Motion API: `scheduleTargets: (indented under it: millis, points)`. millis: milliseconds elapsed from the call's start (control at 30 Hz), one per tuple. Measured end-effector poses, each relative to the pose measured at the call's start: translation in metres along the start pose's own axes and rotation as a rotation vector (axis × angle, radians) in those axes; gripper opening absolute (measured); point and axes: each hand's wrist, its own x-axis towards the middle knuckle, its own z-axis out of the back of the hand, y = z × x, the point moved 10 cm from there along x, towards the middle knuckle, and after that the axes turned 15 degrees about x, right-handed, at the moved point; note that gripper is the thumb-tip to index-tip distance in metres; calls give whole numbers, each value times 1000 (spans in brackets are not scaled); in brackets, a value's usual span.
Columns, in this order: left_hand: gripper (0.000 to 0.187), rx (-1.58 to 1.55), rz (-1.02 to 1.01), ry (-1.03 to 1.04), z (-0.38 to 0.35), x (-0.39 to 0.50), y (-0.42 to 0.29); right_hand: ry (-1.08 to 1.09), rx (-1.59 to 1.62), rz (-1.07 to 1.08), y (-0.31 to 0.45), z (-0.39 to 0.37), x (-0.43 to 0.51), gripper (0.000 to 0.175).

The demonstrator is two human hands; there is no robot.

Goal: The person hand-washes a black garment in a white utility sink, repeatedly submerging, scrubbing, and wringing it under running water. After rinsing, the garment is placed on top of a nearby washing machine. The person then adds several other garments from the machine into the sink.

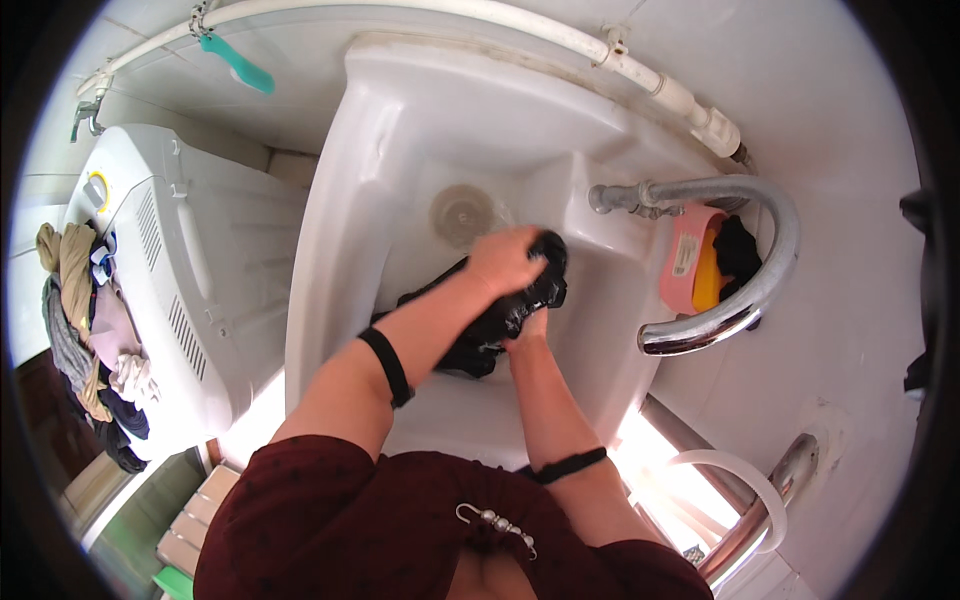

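Observation:
Wet black cloth (480,326) lies bunched in the white ceramic sink (322,247), part of it spread along the basin's left side. My left hand (506,262) grips the upper part of the cloth from above and looks slightly blurred. Below the cloth's right end, my right hand (531,326) holds it from underneath; its fingers are mostly hidden by the fabric. The round drain (463,214) shows beyond my left hand, with a little water near it. A curved metal faucet (780,247) reaches over the sink's right edge.
A pink basket (679,262) with a yellow item and dark cloth stands right of the sink, behind the faucet. To the left is a white washing machine (225,217) with piled clothes (79,300). A white pipe (480,9) runs along the wall, with a teal object (238,64) hanging.

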Motion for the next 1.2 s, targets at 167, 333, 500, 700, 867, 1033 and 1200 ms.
scheduleTargets:
  millis: [167,333,500,700,867,1033,1200]
  points:
    - [69,307,78,-86,11,-16,83,-257,-1033,750,120,2,-20,60]
    - [90,585,-239,200,-74,-72,57,-104,-1977,783,56,-13,-18,91]
    - [91,682,-267,358,-99,-35,80,-43,-2051,898,53,-28,10,87]
    - [110,456,-173,581,-67,-25,69,-352,-1042,160,74,18,26,55]
    - [119,443,-276,468,-10,-65,62,69,-306,-274,-2,-29,-79,46]
    - [102,-70,-408,241,26,-61,23,432,-303,-173,-17,-113,-185,49]
    - [78,-560,-504,394,24,-80,-18,567,-56,-39,0,-145,-253,43]
